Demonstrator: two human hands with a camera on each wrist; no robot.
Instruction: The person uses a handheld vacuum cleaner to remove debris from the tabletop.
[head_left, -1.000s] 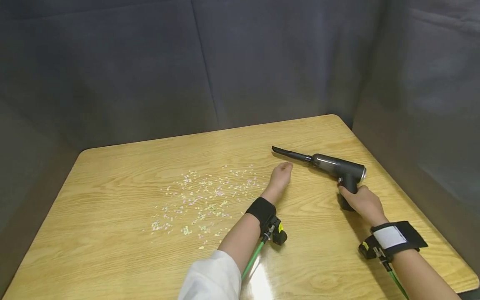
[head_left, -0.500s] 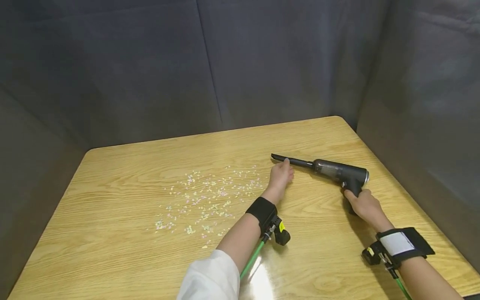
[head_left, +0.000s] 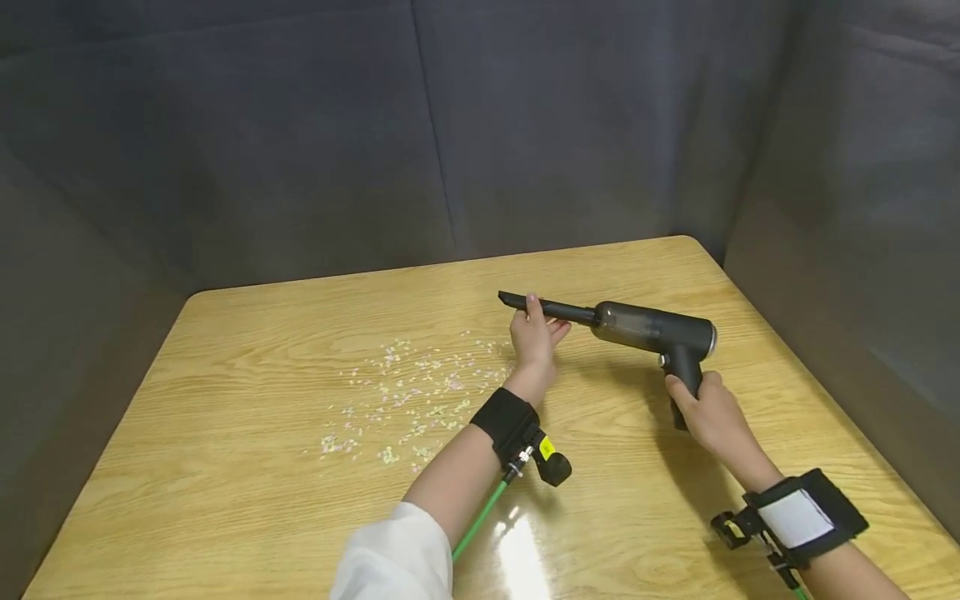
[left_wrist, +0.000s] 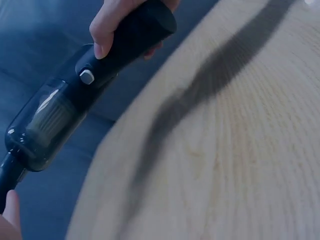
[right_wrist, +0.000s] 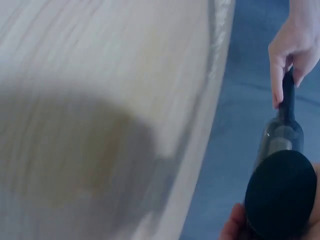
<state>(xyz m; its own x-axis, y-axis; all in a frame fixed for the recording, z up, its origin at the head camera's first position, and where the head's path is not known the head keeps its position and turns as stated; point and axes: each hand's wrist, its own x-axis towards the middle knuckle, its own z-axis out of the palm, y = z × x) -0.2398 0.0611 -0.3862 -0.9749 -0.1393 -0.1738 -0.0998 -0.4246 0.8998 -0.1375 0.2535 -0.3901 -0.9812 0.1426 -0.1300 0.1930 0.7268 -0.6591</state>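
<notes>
A black handheld vacuum cleaner (head_left: 633,327) with a clear dust cup and a long narrow nozzle (head_left: 567,312) is held just above the table, its shadow below it. My right hand (head_left: 712,417) grips the handle, and its thumb lies near the silver button (left_wrist: 87,76) in the left wrist view. At the nozzle, my left hand (head_left: 534,343) holds the tube between thumb and fingers; the right wrist view shows that left hand (right_wrist: 295,50) pinching it too. Small pale paper bits (head_left: 452,383) lie scattered on the table left of my left hand.
The wooden table (head_left: 225,375) has dark cloth walls (head_left: 315,142) behind it and at both sides. Each wrist wears a black strap with a small camera, and a green cable (head_left: 480,518) runs back along my left forearm.
The vacuum cleaner has risen off the table and shifted left, with my right hand on its handle. My left hand, beside the nozzle earlier, has taken hold of it.
</notes>
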